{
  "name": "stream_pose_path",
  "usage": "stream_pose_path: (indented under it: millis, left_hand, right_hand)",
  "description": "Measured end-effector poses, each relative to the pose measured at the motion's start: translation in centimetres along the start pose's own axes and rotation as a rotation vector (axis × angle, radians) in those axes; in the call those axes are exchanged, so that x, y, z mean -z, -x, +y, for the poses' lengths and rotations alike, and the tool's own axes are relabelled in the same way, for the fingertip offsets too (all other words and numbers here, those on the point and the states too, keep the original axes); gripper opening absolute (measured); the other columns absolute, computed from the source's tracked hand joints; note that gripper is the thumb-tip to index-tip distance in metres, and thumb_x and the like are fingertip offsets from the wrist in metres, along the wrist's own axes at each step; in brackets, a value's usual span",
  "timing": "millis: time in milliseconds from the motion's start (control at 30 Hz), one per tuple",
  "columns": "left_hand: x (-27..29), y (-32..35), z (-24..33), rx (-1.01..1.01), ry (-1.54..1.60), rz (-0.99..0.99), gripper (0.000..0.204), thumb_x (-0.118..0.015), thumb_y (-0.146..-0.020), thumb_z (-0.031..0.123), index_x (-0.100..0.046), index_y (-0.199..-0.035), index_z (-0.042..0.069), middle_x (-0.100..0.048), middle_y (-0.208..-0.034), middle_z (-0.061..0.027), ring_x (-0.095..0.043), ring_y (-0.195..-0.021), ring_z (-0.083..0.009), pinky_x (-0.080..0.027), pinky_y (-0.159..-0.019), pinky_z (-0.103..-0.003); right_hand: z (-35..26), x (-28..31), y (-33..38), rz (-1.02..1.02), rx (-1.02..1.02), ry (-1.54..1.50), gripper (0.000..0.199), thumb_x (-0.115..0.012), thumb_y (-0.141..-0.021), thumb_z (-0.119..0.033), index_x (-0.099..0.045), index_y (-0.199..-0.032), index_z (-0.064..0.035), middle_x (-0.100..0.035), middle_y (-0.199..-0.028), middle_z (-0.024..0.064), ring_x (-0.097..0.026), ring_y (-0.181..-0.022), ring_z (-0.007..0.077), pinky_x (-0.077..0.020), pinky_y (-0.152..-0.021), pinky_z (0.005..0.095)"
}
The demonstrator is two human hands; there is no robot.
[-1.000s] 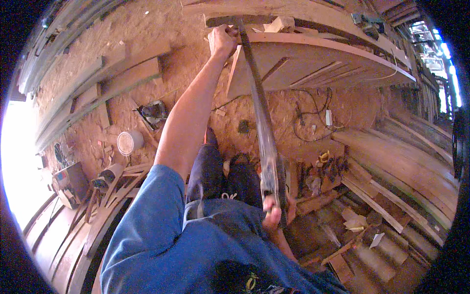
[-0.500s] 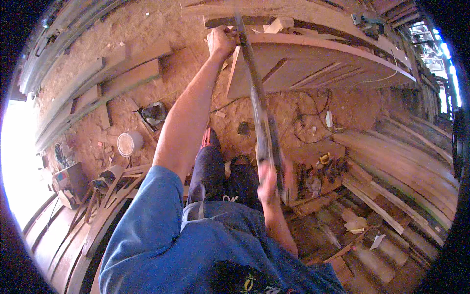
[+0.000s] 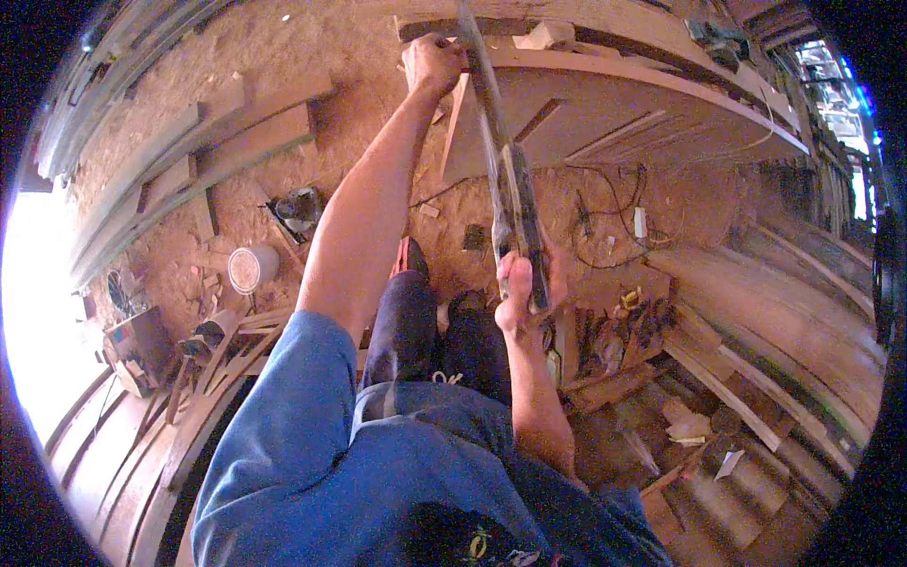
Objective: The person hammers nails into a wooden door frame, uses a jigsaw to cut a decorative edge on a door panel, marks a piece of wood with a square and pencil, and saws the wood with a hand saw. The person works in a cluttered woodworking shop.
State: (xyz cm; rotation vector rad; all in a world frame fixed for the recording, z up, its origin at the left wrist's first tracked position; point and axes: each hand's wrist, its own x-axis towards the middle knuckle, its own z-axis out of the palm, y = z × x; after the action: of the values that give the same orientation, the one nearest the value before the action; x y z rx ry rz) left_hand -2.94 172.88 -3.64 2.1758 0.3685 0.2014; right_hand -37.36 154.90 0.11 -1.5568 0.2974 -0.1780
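Note:
My right hand (image 3: 529,288) is wrapped around the handle of a handsaw (image 3: 489,128). Its long blade runs away from me, up to the timber at the top of the view. Beside the blade, my left hand (image 3: 435,64) is closed at the near edge of a wooden board (image 3: 439,28); its fingertips are partly hidden. The board lies at the left end of a workbench (image 3: 605,123), whose slanted panel faces me. Where the blade meets the wood is hard to make out.
A wood block (image 3: 548,36) and a dark power tool (image 3: 713,42) sit on the bench. On the dirt floor are a white bucket (image 3: 253,269), a circular saw (image 3: 295,210) and a black cable (image 3: 614,222). Stacked planks (image 3: 784,312) lie right, more timbers (image 3: 227,156) left.
My right hand has pushed the saw forward, away from me, and its handle now stands farther from my body. My left hand stays at the board, shifted slightly upward in view.

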Motion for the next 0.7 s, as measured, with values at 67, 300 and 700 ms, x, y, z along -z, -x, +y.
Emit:
stream_pose_path:
  millis: [67, 300, 700]
  left_hand:
    - [-0.2, -0.1, -0.1, -0.034, 0.020, 0.001, 0.022, -0.076, -0.077, 0.023, -0.077, -0.091, 0.005, -0.074, -0.091, -0.0177, -0.071, -0.091, -0.0353, -0.055, -0.085, -0.043]
    - [-0.8, -0.1, -0.9, -0.084, 0.032, 0.045, 0.020, -0.078, -0.077, 0.020, -0.075, -0.089, 0.004, -0.074, -0.091, -0.0180, -0.071, -0.089, -0.0366, -0.055, -0.082, -0.045]
    - [1.0, 4.3, 16.2, -0.446, 0.102, 0.176, 0.023, -0.074, -0.081, 0.031, -0.075, -0.094, 0.012, -0.070, -0.090, -0.0084, -0.069, -0.082, -0.0280, -0.057, -0.074, -0.044]
  right_hand:
    - [-1.0, -0.6, 0.2, -0.014, 0.278, 0.231, 0.051, -0.056, -0.097, -0.047, -0.055, -0.124, -0.0027, -0.064, -0.083, 0.0029, -0.058, -0.068, 0.0147, -0.0480, -0.057, 0.0344]
    - [-0.9, 1.6, 5.4, -0.006, 0.150, 0.121, 0.050, -0.053, -0.099, -0.046, -0.055, -0.117, 0.0007, -0.061, -0.077, 0.0036, -0.055, -0.066, 0.0117, -0.0449, -0.058, 0.0268]
    - [-0.9, -1.9, 0.5, 0.046, 0.096, 0.033, 0.050, -0.059, -0.096, -0.032, -0.050, -0.130, 0.0044, -0.062, -0.080, 0.0027, -0.056, -0.067, 0.0088, -0.0476, -0.061, 0.0238]
